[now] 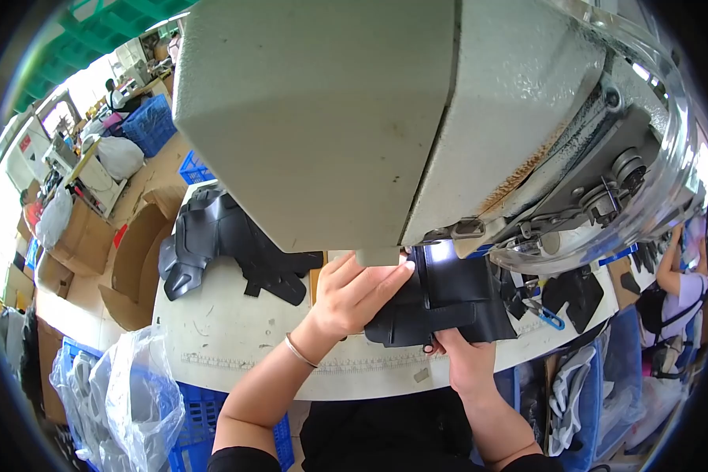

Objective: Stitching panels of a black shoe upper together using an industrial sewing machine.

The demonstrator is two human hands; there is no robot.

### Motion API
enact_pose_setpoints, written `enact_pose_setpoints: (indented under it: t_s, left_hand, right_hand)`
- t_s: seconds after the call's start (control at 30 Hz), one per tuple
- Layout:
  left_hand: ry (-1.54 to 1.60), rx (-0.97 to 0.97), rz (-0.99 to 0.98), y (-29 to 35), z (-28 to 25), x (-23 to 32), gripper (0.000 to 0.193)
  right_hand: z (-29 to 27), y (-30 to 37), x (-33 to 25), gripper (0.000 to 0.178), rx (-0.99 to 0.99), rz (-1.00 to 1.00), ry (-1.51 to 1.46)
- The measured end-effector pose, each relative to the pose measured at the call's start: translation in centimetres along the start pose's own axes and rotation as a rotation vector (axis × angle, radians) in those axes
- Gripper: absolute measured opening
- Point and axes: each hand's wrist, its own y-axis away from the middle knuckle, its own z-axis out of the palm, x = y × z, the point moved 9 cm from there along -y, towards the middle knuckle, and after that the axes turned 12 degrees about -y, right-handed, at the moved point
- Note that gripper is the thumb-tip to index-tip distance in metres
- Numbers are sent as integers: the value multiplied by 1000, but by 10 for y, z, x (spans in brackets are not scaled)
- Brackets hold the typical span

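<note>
A black leather-like panel [448, 287] with a raised strip and a folded lower edge lies under the head of a large grey-white sewing machine [315, 118]. My left hand [350, 295], a thin bracelet on its wrist, grips the panel's upper left side close below the machine. Some of its fingers are hidden by the machine's underside. At the panel's lower edge, my right hand [468, 362] is closed on it from below, with its fingertips out of sight behind the material. Where the needle meets the panel cannot be seen.
Stacked black shaped pieces [220, 236] lie left on the white table [236, 338]. Right of the panel are a blue-handled tool [547, 316] and more black pieces [578, 295]. Blue crates [200, 417] with plastic-wrapped parts flank me. Another person [676, 303] works at far right.
</note>
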Motion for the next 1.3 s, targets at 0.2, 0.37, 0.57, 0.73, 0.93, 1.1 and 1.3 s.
enact_pose_setpoints:
  t_s: [0.2, 0.37, 0.57, 0.73, 0.93, 1.1, 1.3]
  left_hand:
    - [13, 17, -70, 2, -2, -1, 33]
    - [70, -11, -79, -2, -3, -7, 40]
    - [94, -147, -11, -2, -5, 0, 46]
    - [31, -73, 37, -2, -10, 4, 43]
    - [-9, -35, 38, -6, -11, 6, 37]
    - [0, 6, -5, -2, -10, 3, 36]
    - [54, -27, -50, -1, -7, -2, 38]
  right_hand:
    - [1, -4, -4, 6, 38, 8, 30]
    - [4, -8, -7, 8, 80, -24, 75]
    - [-1, -8, -3, 10, 61, -36, 73]
    - [-4, -6, 2, 12, 74, -35, 25]
    - [-7, -9, 1, 16, 78, -35, 16]
    - [-5, -11, -2, 16, 75, -23, 23]
    - [4, -15, -9, 8, -2, -21, 34]
